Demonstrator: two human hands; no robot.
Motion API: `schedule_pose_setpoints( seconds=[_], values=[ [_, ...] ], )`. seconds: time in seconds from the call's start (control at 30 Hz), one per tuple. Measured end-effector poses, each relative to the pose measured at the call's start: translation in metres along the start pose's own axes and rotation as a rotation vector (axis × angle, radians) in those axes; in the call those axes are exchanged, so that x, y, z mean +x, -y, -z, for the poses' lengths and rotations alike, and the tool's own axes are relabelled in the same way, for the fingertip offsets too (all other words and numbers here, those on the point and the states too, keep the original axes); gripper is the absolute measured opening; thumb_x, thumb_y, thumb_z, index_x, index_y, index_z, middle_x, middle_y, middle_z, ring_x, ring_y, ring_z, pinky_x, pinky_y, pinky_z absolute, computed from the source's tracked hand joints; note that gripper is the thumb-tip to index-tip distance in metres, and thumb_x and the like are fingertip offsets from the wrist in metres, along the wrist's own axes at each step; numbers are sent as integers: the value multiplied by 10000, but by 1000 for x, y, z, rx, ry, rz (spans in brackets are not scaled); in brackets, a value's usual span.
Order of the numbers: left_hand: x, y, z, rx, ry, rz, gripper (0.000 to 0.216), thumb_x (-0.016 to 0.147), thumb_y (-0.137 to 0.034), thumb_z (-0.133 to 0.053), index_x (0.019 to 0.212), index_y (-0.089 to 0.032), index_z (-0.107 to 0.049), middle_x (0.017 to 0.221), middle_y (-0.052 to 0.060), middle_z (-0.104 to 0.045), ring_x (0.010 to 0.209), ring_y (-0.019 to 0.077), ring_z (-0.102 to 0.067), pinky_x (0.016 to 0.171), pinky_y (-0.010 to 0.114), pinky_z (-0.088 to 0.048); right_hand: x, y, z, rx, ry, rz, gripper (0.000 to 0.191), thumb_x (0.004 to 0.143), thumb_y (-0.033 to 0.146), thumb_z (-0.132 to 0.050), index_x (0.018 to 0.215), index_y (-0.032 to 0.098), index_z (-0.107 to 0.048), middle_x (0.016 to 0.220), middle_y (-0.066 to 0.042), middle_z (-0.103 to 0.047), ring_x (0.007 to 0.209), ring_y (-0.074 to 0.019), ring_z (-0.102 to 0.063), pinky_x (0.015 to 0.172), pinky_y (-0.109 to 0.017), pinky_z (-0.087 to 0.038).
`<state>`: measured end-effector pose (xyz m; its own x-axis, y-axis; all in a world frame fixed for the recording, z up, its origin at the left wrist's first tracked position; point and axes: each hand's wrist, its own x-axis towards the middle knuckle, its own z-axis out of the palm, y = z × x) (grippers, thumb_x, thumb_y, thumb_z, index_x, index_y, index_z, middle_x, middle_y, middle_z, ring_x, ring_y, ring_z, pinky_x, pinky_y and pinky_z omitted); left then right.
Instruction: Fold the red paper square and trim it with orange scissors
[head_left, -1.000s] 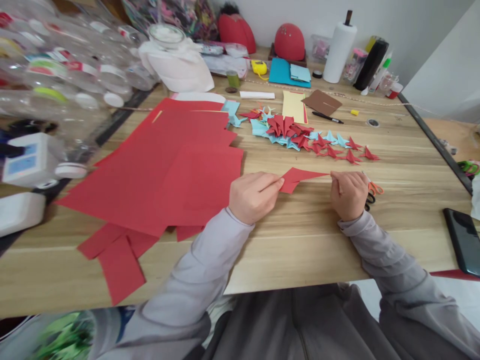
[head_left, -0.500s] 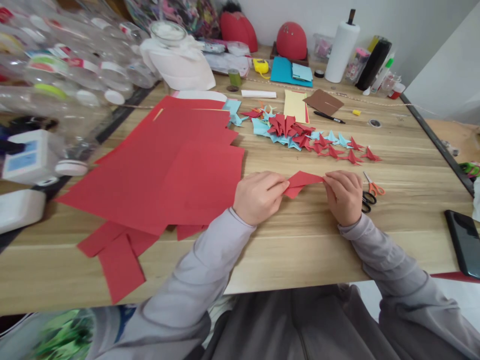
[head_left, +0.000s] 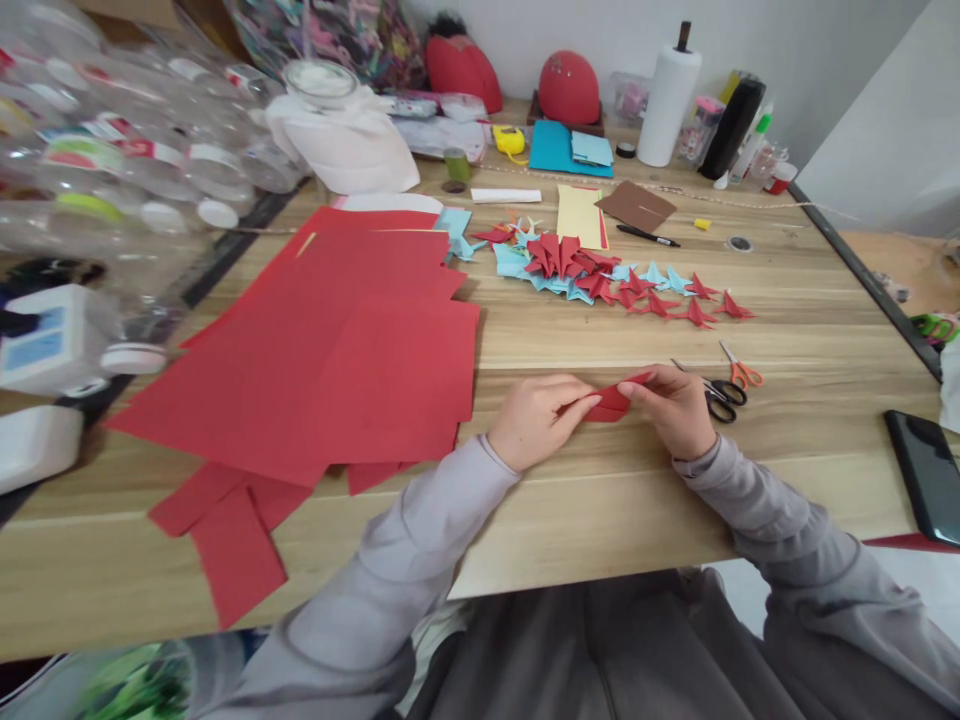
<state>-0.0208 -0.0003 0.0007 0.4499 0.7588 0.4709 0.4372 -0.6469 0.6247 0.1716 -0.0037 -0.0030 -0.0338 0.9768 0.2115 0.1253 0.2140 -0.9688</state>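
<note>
Between my two hands is a small folded piece of red paper (head_left: 609, 405), held just above or on the table. My left hand (head_left: 541, 420) pinches its left end between thumb and fingers. At the other end, my right hand (head_left: 679, 408) grips the paper, its thumb in front. Black-handled scissors (head_left: 724, 398) lie right beside my right hand, partly hidden by it. Orange-handled scissors (head_left: 742, 370) rest just behind those. Beyond my hands spreads a group of folded red and light-blue paper cranes (head_left: 585, 268).
Large red paper sheets (head_left: 322, 340) cover the left of the table (head_left: 525, 540), with smaller red strips (head_left: 238, 555) in front. Plastic bottles (head_left: 150, 160) crowd the far left. A phone (head_left: 924, 475) lies at the right edge. Yellow paper (head_left: 579, 215) and a black pen (head_left: 649, 236) lie farther back.
My right hand has come in toward the left hand and turned, thumb now over the paper. The red paper looks shorter and folded over at its right end. More of the black-handled scissors shows.
</note>
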Motion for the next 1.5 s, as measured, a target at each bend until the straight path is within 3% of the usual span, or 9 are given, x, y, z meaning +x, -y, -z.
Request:
schedule_pose_setpoints(
  seconds=[0.1,0.2,0.47,0.63,1.03,1.27,1.5],
  values=[
    [1,-6,-1,-114,45,166,291,887,-286,-517,687,-160,-687,626,17,-654,565,112,-559,566,234,-421,1,2,-3,142,9,-129,276,645,420,-786,588,189,-645,582,18,-633,522,-102,-528,530,-249,-450],
    [1,-8,-2,-220,72,314,272,853,-312,-543,694,-155,-699,649,24,-678,597,130,-578,583,243,-430,1,3,-5,214,10,-184,282,621,421,-798,576,189,-644,579,22,-618,522,-92,-510,537,-243,-443],
    [2,-5,-5,-405,144,512,279,794,-363,-591,677,-142,-714,646,31,-688,572,132,-556,558,244,-425,2,1,-8,246,-12,-225,329,617,478,-779,577,191,-623,580,19,-582,535,-98,-482,536,-241,-424],
    [2,-5,-6,-426,154,526,286,783,-367,-599,651,-138,-709,616,25,-670,548,121,-531,533,236,-406,2,0,-8,240,-21,-231,375,652,493,-747,533,185,-568,530,40,-494,508,-81,-405,500,-226,-351],
    [3,-7,-6,-494,163,550,276,763,-369,-608,633,-145,-704,658,33,-691,593,135,-567,570,251,-441,2,-5,-5,241,-44,-261,341,684,508,-711,616,178,-660,590,16,-576,535,-94,-464,492,-221,-371],
    [2,-13,-14,-646,186,675,261,747,-374,-602,702,-130,-684,545,16,-608,478,96,-522,465,207,-415,-2,-2,-10,207,86,-254,308,633,460,-769,622,177,-649,569,17,-615,516,-100,-504,511,-234,-416],
    [3,-18,-15,-672,202,637,300,773,-410,-567,644,-141,-603,539,-4,-543,484,86,-475,482,211,-395,-3,-2,-10,177,86,-241,286,651,435,-765,610,174,-654,566,7,-624,523,-105,-518,512,-238,-416]
  ],
)
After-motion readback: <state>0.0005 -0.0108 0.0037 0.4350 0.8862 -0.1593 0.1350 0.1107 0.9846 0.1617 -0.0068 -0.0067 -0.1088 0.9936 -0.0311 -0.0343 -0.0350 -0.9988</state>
